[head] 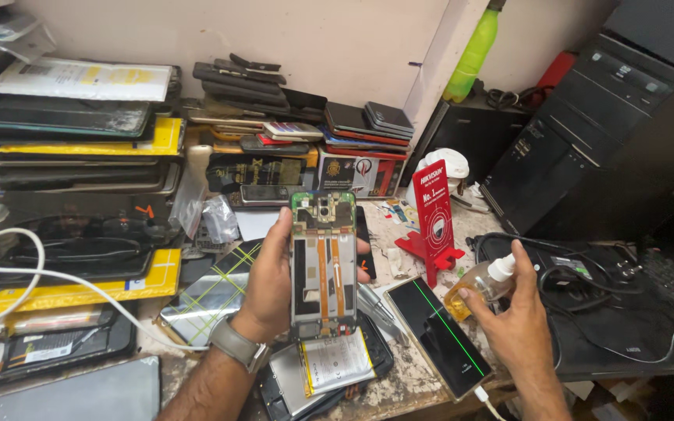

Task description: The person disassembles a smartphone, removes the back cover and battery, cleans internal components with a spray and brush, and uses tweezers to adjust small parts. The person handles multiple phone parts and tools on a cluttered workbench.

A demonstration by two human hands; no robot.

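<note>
Left hand (268,284) grip holds an opened smartphone frame with orange flex cables and green top board (322,257) upright above the cluttered tabletop (407,382). Right hand (518,312) grip closed around a small clear spray bottle of amber liquid (481,282), just right of a black phone with a green screen line (436,335).

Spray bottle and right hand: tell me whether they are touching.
Touching. The head view shows the right hand wrapped around the small spray bottle, thumb on its amber body and a finger by the white nozzle, with no gap between them.
</note>
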